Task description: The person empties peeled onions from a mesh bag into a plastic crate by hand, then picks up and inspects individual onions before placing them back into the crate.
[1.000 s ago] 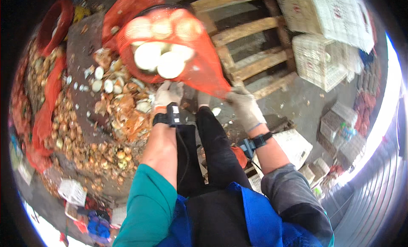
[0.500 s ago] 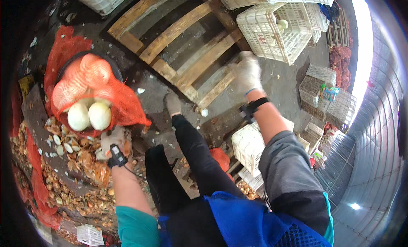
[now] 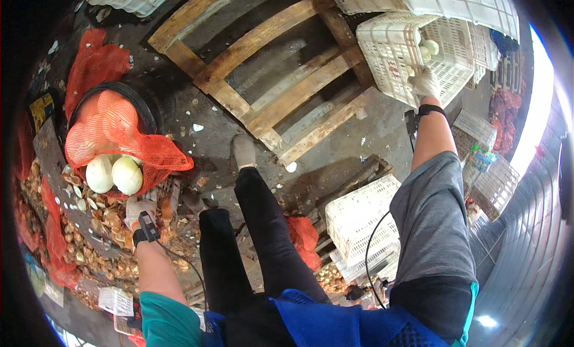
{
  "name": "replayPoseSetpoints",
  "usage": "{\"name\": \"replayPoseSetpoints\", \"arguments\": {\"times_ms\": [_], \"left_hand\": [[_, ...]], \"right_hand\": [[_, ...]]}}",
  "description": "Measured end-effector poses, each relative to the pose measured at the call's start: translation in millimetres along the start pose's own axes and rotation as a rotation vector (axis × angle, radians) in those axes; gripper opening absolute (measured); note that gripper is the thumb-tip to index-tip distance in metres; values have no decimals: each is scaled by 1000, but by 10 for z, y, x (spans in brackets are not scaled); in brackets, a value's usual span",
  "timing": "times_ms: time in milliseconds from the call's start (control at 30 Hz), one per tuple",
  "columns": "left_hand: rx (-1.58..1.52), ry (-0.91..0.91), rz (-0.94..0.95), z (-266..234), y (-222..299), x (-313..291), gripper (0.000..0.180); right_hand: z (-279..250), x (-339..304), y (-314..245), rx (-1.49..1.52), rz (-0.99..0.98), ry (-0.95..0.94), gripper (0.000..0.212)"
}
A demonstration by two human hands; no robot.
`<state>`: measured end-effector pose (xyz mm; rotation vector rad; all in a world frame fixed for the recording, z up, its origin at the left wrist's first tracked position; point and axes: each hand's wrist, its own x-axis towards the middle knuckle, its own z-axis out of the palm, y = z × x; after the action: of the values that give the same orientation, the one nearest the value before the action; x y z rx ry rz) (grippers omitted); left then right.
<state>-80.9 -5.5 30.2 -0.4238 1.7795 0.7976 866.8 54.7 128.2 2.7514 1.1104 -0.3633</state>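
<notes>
My right hand (image 3: 426, 84), in a whitish glove, is stretched out to the far right, at the open side of a white plastic crate (image 3: 382, 54) lying on its side. A few peeled onions (image 3: 429, 48) show inside that crate; the glove hides its own fingers. On the left, my gloved left hand (image 3: 140, 211) is low over onion skins, just below two pale peeled onions (image 3: 127, 175) at the mouth of a red mesh bag (image 3: 110, 117). The bag is full of onions and sits in a black round tub (image 3: 143, 102). My left fingers are not clear.
A wooden pallet (image 3: 275, 30) lies ahead on the dark floor. Another white crate (image 3: 359, 215) stands beside my right leg. Loose onions and skins (image 3: 95, 257) cover the lower left. Stacked crates (image 3: 493, 185) stand at the right, near a corrugated metal wall (image 3: 526, 263).
My right hand has moved right from over the pallet to the white crate. My left hand has shifted slightly left and down, staying near the bag's mouth. The whole view has shifted too.
</notes>
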Motion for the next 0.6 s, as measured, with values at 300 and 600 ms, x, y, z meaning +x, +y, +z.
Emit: {"name": "replayPoseSetpoints", "arguments": {"times_ms": [300,600], "left_hand": [[-542,-279,-129,-154,-471,726,38],[-338,-22,-85,578,-383,-218,41]], "right_hand": [[-365,-73,258,-171,-221,-213,24],[-269,-2030,-1340,-108,-265,-343,21]]}}
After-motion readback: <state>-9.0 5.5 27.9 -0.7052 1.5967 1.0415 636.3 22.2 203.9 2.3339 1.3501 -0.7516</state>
